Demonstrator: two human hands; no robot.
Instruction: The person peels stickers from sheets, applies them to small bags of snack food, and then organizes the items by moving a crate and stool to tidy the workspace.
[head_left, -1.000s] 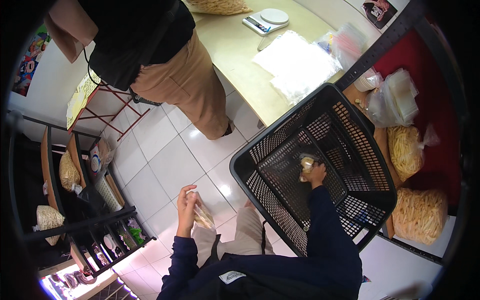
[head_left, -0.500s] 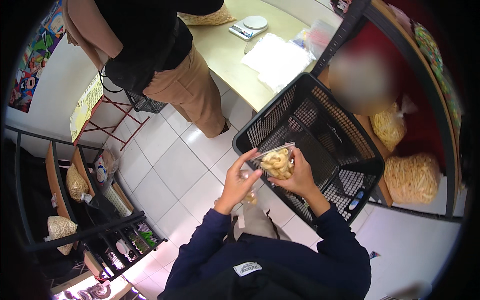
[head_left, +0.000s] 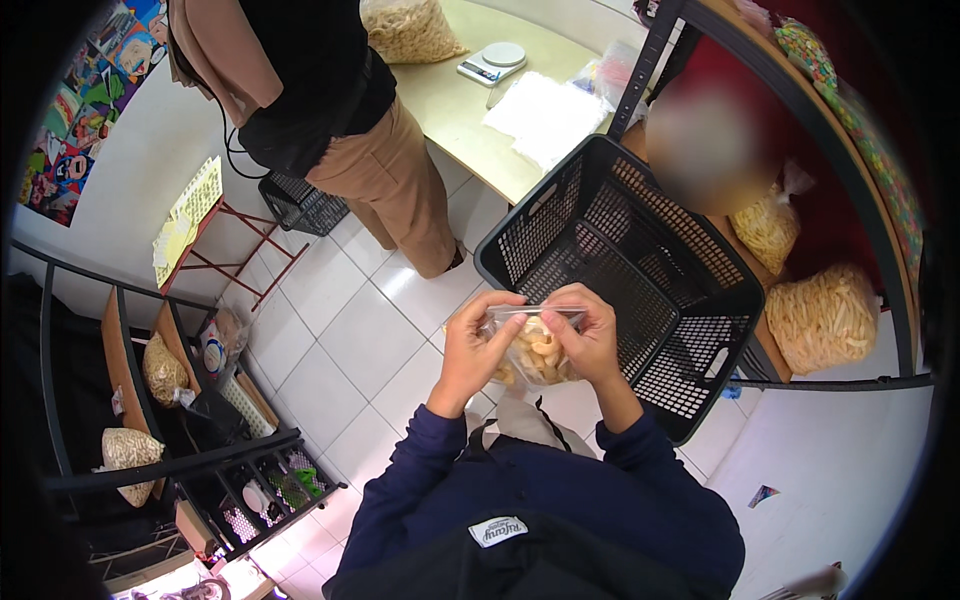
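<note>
In front of my body I grip the top edge of a small clear bag of curved yellowish snacks (head_left: 541, 352) with both hands, thumbs near its upper strip. My left hand (head_left: 472, 345) is closed at the bag's left side; part of another snack bag (head_left: 501, 372) shows beneath it. My right hand (head_left: 590, 342) pinches the right side of the top. Just beyond them stands a black mesh plastic basket (head_left: 735, 275), with no snacks visible inside it.
A person (head_left: 385, 195) stands by a pale table (head_left: 450, 120) holding a scale (head_left: 492, 64), white bags (head_left: 530, 120) and a large snack sack (head_left: 400, 35). Shelves with bagged snacks (head_left: 820, 320) stand right, a black rack (head_left: 60, 350) left, a red folding stand (head_left: 185, 225) behind it.
My right hand has come up out of the basket with a snack bag. My left hand has moved rightward to meet it, and both now grip the bag's top.
</note>
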